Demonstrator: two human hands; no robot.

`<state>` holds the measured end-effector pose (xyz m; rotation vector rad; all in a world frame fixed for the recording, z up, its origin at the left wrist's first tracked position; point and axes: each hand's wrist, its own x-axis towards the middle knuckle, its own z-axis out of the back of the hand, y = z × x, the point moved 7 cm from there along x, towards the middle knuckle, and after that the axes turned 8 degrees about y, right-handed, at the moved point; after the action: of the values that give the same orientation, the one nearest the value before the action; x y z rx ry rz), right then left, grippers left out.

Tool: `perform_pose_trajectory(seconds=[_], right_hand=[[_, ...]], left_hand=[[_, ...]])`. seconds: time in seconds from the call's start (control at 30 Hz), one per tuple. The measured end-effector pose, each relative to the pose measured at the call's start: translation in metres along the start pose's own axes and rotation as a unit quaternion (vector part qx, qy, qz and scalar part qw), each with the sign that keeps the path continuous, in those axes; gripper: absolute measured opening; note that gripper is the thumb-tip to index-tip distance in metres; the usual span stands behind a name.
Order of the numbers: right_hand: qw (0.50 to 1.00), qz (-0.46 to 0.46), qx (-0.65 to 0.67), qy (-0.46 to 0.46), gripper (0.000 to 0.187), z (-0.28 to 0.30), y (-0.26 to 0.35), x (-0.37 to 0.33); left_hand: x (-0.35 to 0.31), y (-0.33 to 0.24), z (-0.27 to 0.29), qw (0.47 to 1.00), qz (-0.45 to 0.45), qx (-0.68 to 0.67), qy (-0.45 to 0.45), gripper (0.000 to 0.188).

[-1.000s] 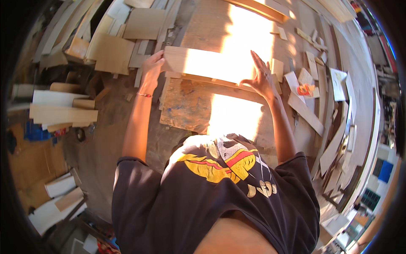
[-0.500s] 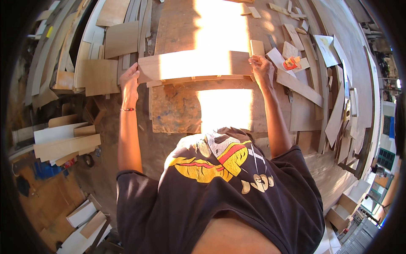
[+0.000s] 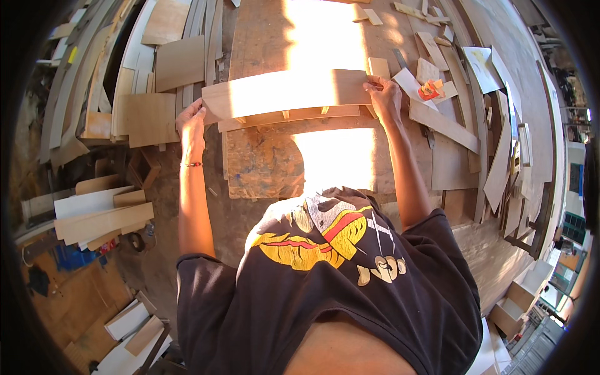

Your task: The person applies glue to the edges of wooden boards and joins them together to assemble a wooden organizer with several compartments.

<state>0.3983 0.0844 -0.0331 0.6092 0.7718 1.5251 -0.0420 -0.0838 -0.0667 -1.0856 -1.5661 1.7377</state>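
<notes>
Grip the wooden panel [image 3: 284, 92], likely light and stiff, by both ends, where left hand [image 3: 191, 122] and right hand [image 3: 385, 99] pinch closed.

The stained wooden worktop [image 3: 262, 165] (partly glaring with sunlight) carries pale offcuts [image 3: 373, 17] and, it seems, a wooden frame [image 3: 300, 118].

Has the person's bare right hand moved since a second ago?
Yes: the bare right hand has shifted rightward, closer to the crumpled orange-red packet lying on pale wood offcuts.
</notes>
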Motion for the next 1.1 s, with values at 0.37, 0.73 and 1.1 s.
perform_pose_trajectory(seconds=[0.37, 0.73, 1.1], right_hand=[[1.0, 0.007, -0.015, -0.02, 0.023, -0.005, -0.004, 0.002], [0.999, -0.034, -0.011, -0.03, 0.027, -0.006, -0.009, -0.001], [1.0, -0.01, -0.001, -0.009, 0.025, -0.006, -0.013, -0.001]], left_hand=[[0.008, 0.013, 0.002, 1.0, 0.011, 0.014, -0.002, 0.031], [0.005, 0.013, 0.001, 1.0, 0.016, -0.007, -0.008, 0.033], [-0.007, -0.003, -0.009, 1.0, 0.016, -0.004, 0.018, 0.032]])
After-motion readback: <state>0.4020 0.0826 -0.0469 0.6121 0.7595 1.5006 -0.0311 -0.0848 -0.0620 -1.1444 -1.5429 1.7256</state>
